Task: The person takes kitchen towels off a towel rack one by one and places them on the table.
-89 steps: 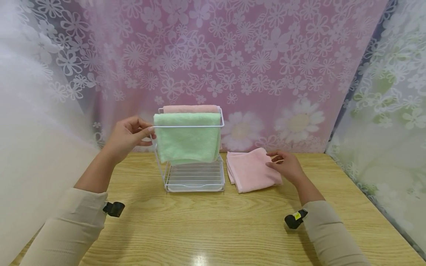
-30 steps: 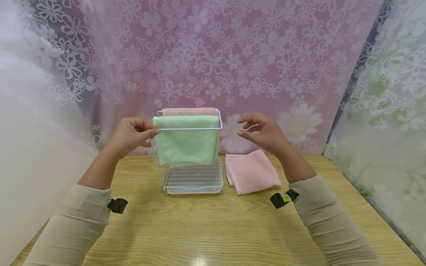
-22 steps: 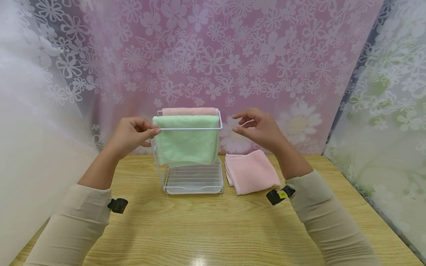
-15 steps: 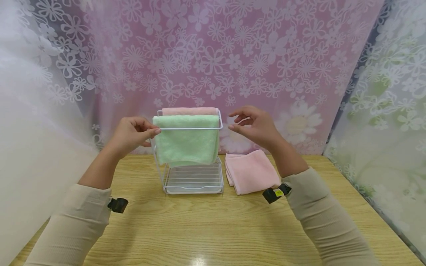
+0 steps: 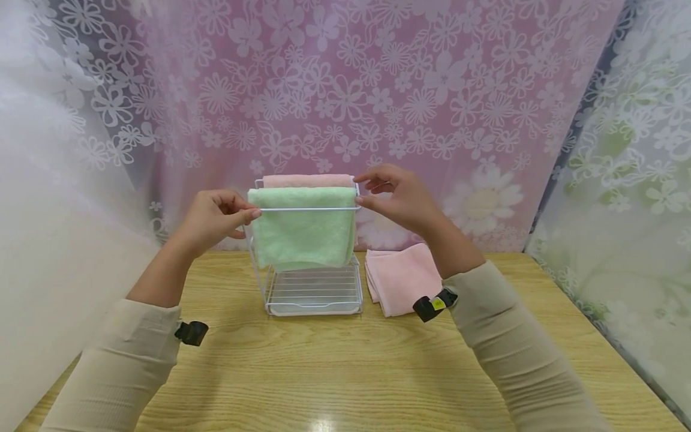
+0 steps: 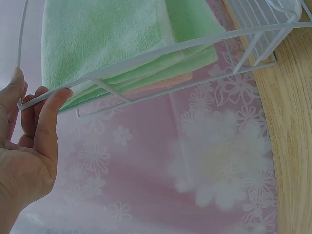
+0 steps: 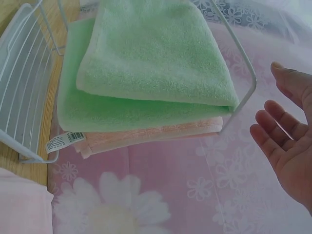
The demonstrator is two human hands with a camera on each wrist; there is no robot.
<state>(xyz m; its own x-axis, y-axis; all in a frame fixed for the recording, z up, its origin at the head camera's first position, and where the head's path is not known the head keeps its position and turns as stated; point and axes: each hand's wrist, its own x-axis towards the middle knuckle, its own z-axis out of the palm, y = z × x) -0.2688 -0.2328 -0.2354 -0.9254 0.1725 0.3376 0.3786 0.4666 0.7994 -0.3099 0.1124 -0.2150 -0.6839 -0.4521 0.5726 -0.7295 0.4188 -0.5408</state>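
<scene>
A white wire rack [image 5: 308, 209] stands on the table with a folded green towel [image 5: 303, 237] draped over its upper part. Behind the green one hangs a folded pink towel [image 5: 308, 180]; its tag [image 7: 65, 141] dangles in the right wrist view. My left hand [image 5: 207, 225] pinches the rack's upper left corner between thumb and fingers. At the upper right corner is my right hand [image 5: 402, 201], thumb and fingers parted. The right wrist view shows a gap between those fingers [image 7: 275, 139] and the wire. A second folded pink towel [image 5: 402, 276] lies right of the rack, partly behind my right forearm.
The rack's base has a wire shelf over a pale tray [image 5: 315, 309]. Wooden table [image 5: 302, 372] stretches in front. A floral curtain [image 5: 378, 78] hangs close behind the rack, with more sheeting at both sides.
My right hand has left the pink towel on the table, risen, and moved leftward to the rack's upper right corner. My left hand keeps its grip on the rack.
</scene>
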